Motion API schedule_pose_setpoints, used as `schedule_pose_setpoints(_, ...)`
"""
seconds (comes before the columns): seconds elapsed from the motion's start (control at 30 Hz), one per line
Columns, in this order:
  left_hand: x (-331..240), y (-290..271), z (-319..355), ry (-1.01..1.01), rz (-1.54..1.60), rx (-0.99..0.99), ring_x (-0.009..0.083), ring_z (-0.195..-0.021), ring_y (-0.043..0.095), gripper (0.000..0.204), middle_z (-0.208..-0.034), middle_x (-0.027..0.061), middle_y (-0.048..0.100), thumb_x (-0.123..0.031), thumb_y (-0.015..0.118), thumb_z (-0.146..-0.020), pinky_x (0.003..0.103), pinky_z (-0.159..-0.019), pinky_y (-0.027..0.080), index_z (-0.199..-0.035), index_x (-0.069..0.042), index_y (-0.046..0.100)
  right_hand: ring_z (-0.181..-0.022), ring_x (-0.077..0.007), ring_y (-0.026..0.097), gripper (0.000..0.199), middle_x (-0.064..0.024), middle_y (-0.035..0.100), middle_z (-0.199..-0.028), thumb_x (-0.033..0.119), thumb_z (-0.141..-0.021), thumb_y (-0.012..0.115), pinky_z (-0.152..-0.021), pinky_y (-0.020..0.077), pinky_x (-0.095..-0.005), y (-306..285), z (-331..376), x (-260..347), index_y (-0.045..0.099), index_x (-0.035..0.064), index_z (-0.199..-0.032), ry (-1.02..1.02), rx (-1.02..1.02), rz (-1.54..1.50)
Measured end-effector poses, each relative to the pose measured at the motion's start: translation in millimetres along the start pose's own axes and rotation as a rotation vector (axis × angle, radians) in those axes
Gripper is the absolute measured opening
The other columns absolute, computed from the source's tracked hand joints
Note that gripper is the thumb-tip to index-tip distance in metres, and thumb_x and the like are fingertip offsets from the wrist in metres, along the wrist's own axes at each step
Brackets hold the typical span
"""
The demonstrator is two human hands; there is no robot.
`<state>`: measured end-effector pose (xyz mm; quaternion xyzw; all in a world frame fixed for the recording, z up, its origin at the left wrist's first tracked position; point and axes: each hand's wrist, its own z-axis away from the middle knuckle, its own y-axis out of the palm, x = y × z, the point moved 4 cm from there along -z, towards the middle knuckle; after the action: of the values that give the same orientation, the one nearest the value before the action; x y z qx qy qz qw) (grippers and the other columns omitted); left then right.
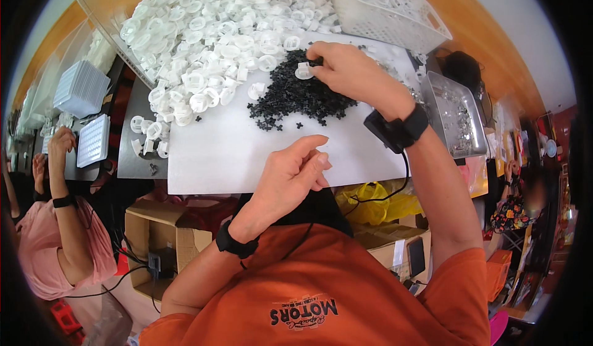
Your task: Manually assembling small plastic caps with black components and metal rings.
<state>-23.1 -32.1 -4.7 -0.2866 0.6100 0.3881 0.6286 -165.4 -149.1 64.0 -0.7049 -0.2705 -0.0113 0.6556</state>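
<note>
My right hand (pixel 361 77) reaches over a heap of small black cross-shaped pieces (pixel 296 96), fingers bent and closed. At its fingertips is a white round plastic part (pixel 303 70) with a raised block, which it appears to pinch. Nearer to me, my left hand (pixel 287 173) hovers above the white board (pixel 210 161). Its fingers are curled with the thumb against them; whatever they may hold is too small or hidden to make out. Another white round part (pixel 257 90) lies at the left edge of the black heap.
A large pile of white round parts (pixel 204 37) spills from a clear bin at the back left. A white perforated basket (pixel 389 12) stands at the back right, a metal tray (pixel 455 114) of small pieces at right. At far left, a person in pink (pixel 68 247) works beside white trays (pixel 82 90).
</note>
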Motion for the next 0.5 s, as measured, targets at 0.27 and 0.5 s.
schedule_pose_setpoints(0.27, -1.1, 0.5, -0.5, 0.011, 0.023, -0.001, 0.0135, -0.071, 0.062, 0.036, -0.091, 0.0115, 0.063, -0.021, 0.050, -0.097, 0.025, -0.063, 0.051, -0.125, 0.002, 0.048, -0.077, -0.0356, 0.059, 0.019, -0.0171, 0.062, -0.082, 0.019, -0.084, 0.058, -0.067, 0.0447, -0.0436, 18.5, -8.8, -0.1, 0.057, 0.0008, -0.090, -0.005, 0.013, 0.098)
schedule_pose_setpoints(0.5, -0.2, -3.2, -1.4, 0.015, 0.087, 0.003, 0.0149, -0.072, 0.063, 0.037, -0.092, 0.0128, 0.063, -0.020, 0.049, -0.096, 0.025, -0.063, 0.052, -0.125, 0.003, 0.047, -0.078, -0.0405, 0.061, 0.018, -0.0231, 0.063, -0.080, 0.014, -0.083, 0.055, -0.068, 0.0482, -0.0476, 15.0, -4.8, -8.3, 0.062, -0.0027, -0.081, 0.051, -0.007, 0.034)
